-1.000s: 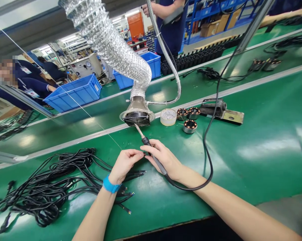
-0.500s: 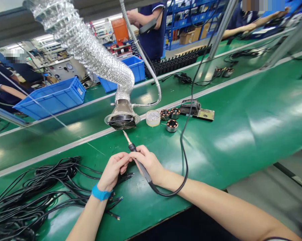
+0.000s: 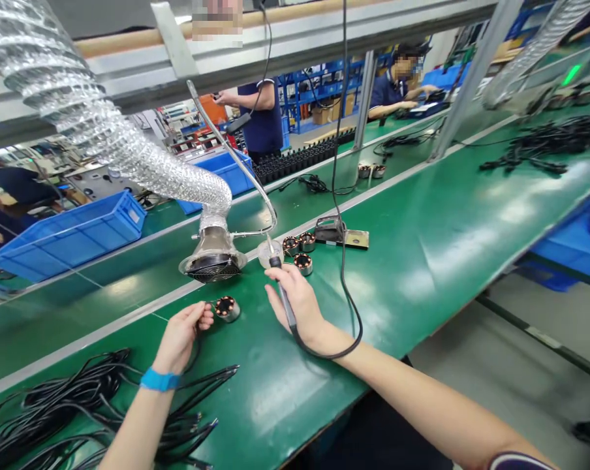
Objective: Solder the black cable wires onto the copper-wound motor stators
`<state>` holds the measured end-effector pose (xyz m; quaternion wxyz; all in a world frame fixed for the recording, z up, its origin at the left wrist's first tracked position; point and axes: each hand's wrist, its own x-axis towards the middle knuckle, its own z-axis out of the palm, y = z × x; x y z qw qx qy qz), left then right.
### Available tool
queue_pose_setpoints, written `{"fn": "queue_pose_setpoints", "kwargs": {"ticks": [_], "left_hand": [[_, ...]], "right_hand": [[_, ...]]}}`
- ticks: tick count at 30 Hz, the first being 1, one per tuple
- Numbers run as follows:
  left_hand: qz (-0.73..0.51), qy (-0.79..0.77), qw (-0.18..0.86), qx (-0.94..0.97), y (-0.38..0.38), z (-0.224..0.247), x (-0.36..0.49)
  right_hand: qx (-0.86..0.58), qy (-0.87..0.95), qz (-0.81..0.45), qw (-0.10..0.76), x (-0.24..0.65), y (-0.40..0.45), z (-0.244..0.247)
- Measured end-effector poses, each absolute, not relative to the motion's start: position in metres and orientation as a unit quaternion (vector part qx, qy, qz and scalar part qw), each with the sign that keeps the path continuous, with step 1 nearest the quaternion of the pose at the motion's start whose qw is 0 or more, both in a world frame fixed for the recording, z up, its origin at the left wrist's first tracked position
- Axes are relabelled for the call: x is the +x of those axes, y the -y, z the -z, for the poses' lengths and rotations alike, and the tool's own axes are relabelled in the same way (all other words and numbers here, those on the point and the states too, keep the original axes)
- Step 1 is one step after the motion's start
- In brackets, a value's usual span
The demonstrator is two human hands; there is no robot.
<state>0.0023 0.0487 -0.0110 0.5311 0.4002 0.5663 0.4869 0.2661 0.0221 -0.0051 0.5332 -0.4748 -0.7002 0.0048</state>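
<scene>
My right hand (image 3: 297,303) is closed around a soldering iron (image 3: 286,301). Its tip points away from me, over the round clear container (image 3: 269,253). At the left, my left hand (image 3: 185,331) pinches a black cable (image 3: 196,352), which hangs below the fingers; the held end is mostly hidden. Right beside those fingertips stands a copper-wound motor stator (image 3: 227,309) on the green bench. Three more stators, one of them a nearer stator (image 3: 303,264), stand by the container.
A fume extractor hood (image 3: 211,258) hangs from a silver duct above the bench. Black cables (image 3: 79,405) lie heaped at left. Behind the stators rests a metal holder (image 3: 330,230). The iron's cord (image 3: 341,281) loops over my right forearm. Other people work beyond the rail.
My hands, together before, are now apart. The right has carried the soldering iron over to the round container. The left is beside a stator that was out of sight. The view has shifted.
</scene>
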Motion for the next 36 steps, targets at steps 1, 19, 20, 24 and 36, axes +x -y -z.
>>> {"fn": "queue_pose_setpoints", "kwargs": {"ticks": [1,19,20,24,36], "left_hand": [[-0.490,-0.572,0.528,0.393,-0.055,0.011,-0.003],[-0.541,-0.581,0.267,0.546,-0.010,-0.021,0.004],[-0.509,-0.592,0.269,0.564,-0.006,-0.020,0.004],[-0.391,-0.616,0.274,0.627,-0.004,-0.010,0.007],[-0.269,-0.544,0.235,0.759,-0.014,0.020,0.011]], "right_hand": [[-0.491,0.698,0.020,0.521,0.276,-0.025,0.004],[-0.559,0.707,-0.005,0.433,0.340,-0.073,0.040],[-0.553,0.708,-0.017,0.439,0.337,-0.068,0.039],[-0.501,0.739,-0.090,0.441,0.308,-0.035,0.033],[-0.307,0.833,-0.252,0.386,0.224,-0.008,0.025]]}}
